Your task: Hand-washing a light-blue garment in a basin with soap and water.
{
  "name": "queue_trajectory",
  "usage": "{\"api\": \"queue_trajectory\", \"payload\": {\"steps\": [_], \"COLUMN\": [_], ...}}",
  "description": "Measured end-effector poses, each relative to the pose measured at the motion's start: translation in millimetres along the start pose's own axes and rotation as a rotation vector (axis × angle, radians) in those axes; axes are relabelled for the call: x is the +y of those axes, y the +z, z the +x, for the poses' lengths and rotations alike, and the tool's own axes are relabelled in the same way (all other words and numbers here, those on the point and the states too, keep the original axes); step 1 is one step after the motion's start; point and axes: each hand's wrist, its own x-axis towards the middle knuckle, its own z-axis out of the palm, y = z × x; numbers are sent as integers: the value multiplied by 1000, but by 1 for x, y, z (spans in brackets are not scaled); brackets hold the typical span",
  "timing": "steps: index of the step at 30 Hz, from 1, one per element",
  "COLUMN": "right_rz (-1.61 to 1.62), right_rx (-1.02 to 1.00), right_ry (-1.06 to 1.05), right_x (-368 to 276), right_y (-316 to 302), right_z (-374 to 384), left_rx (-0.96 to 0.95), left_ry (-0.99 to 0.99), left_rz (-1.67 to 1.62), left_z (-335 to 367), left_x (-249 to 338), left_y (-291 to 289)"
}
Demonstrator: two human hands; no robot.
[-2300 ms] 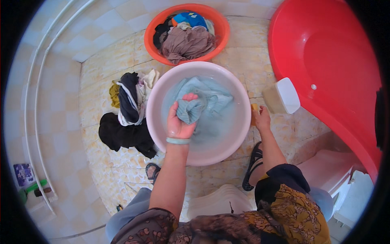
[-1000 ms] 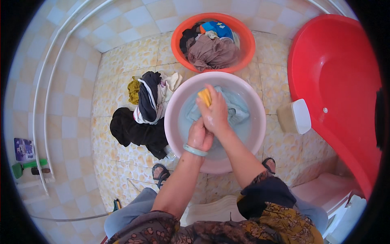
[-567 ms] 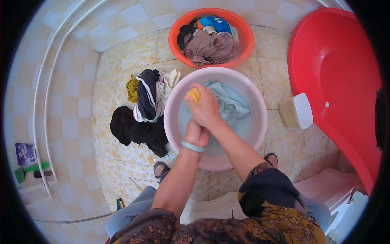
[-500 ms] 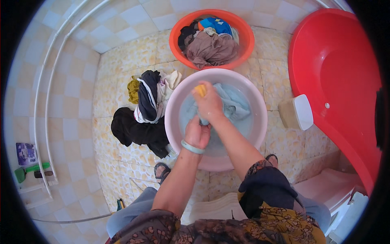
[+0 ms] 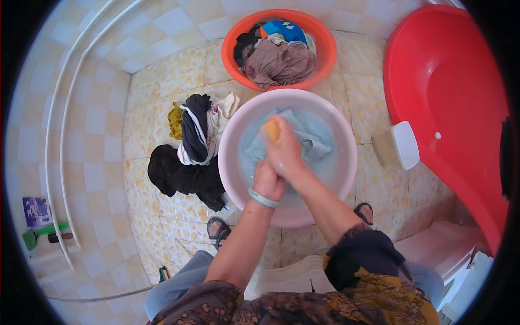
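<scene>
A pale pink basin [image 5: 348,162] of cloudy water stands on the floor in front of me, with a light blue cloth [image 5: 316,147] partly sunk in it. My right hand [image 5: 286,153] is closed round a yellow bar of soap [image 5: 270,130] above the water, slightly blurred by motion. Just below it, and touching its wrist side, my left hand [image 5: 269,180] is closed, with a pale bracelet at the wrist. The left fingers seem to grip a part of the light blue cloth, though my right hand hides most of that grip.
Beyond the basin sits an orange tub [image 5: 328,65] of clothes. Black clothing [image 5: 181,173], a dark garment with white trim [image 5: 196,132] and a mustard cloth [image 5: 175,120] lie to the left. A lidded container [image 5: 405,145] and a red bathtub [image 5: 460,92] stand to the right.
My right hand has drawn back toward me with the soap, and my left hand has turned and closed up against it. The view has shifted slightly.
</scene>
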Motion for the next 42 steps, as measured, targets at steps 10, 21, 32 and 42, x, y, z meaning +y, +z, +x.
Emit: {"api": "queue_trajectory", "payload": {"steps": [10,21,32,42], "right_rz": [-212,-178,-193,-68], "right_rx": [-24,31,-165,40], "right_ry": [113,113,-13,172], "right_x": [-11,-7,-16,7], "right_y": [-11,-1,-3,-10], "right_z": [17,7,-14,9], "left_rx": [-79,-127,-36,-8], "left_ry": [-1,-14,-27,-16], "left_rz": [-92,-188,-197,-201], "left_z": [3,0,-5,0], "left_x": [-13,-10,1,-4], "left_y": [-18,-27,-2,-10]}}
